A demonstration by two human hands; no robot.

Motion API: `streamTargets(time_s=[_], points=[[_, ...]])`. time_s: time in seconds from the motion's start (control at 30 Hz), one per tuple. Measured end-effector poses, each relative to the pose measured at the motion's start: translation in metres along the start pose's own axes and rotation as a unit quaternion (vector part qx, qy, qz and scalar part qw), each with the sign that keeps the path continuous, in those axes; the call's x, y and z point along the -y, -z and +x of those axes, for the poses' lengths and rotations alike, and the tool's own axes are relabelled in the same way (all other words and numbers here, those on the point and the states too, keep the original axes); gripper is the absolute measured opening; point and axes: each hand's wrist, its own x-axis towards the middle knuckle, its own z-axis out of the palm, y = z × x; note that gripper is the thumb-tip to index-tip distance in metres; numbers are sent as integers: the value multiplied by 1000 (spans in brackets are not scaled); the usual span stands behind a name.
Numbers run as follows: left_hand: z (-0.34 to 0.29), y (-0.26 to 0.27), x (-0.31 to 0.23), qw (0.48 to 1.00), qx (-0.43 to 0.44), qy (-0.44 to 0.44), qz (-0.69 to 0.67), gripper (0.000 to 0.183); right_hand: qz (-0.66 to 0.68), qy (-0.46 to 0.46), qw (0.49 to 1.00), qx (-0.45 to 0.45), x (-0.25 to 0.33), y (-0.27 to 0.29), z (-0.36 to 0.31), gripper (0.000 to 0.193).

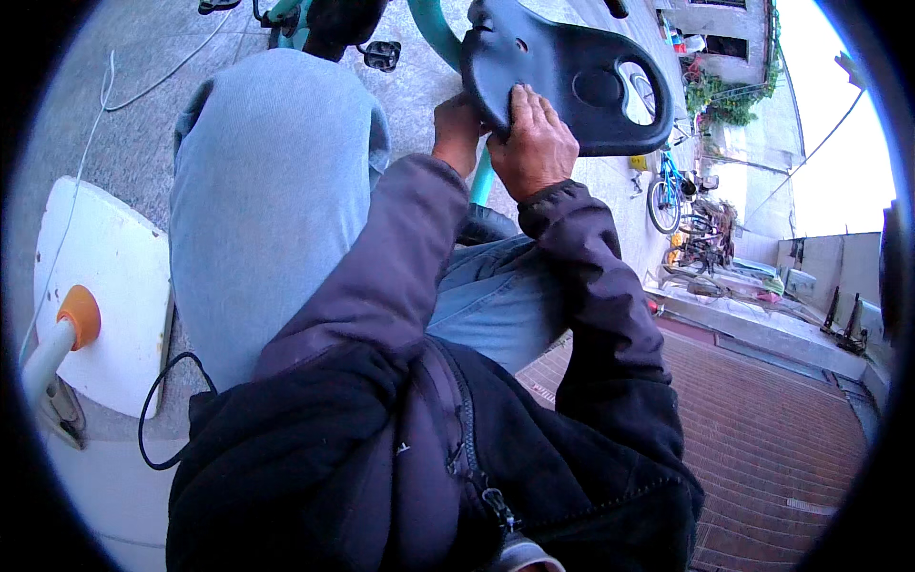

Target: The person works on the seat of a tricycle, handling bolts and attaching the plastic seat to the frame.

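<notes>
A black moulded plastic seat (596,91) with a large slot at its right end is at the top centre. Teal tubes (436,33) of what looks like a small cycle frame run beside and below it. My right hand (538,143) rests on the seat's near edge, its fingers stretched out over the top surface. Against the underside at the lower left edge is my left hand (459,132); the seat hides its fingers. Whether the seat is fixed to the frame cannot be seen. A black pedal (381,55) shows left of the seat.
My jeans-covered knee (276,143) is left of my hands. A white board (100,286) with an orange collar and pale tube stands at the left. A thin cable (91,143) crosses the concrete floor. Far right are a blue bicycle (667,195), plants and a brown tiled surface (762,439).
</notes>
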Motion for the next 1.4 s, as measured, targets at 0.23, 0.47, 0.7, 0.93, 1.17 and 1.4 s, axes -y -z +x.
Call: streamTargets(time_s=[0.23,0.47,0.7,0.93,1.17,1.4], points=[[8,5,18,882,5,-210,423,14,-28,2,1000,6,2,-3,-3,56],[0,-2,10,997,-3,-43,-63,24,-22,-4,1000,8,0,1,6,59],[-5,-8,2,992,2,4,-124,24,-10,-3,1000,26,-7,10,6,59],[10,-2,18,984,-5,-113,140,17,-27,3,1000,7,-4,0,-4,56],[6,-3,1,969,-9,-51,242,23,-37,5,999,35,-3,-1,0,60],[4,11,17,985,28,-16,172,32,-34,11,992,123,1,13,12,67]])
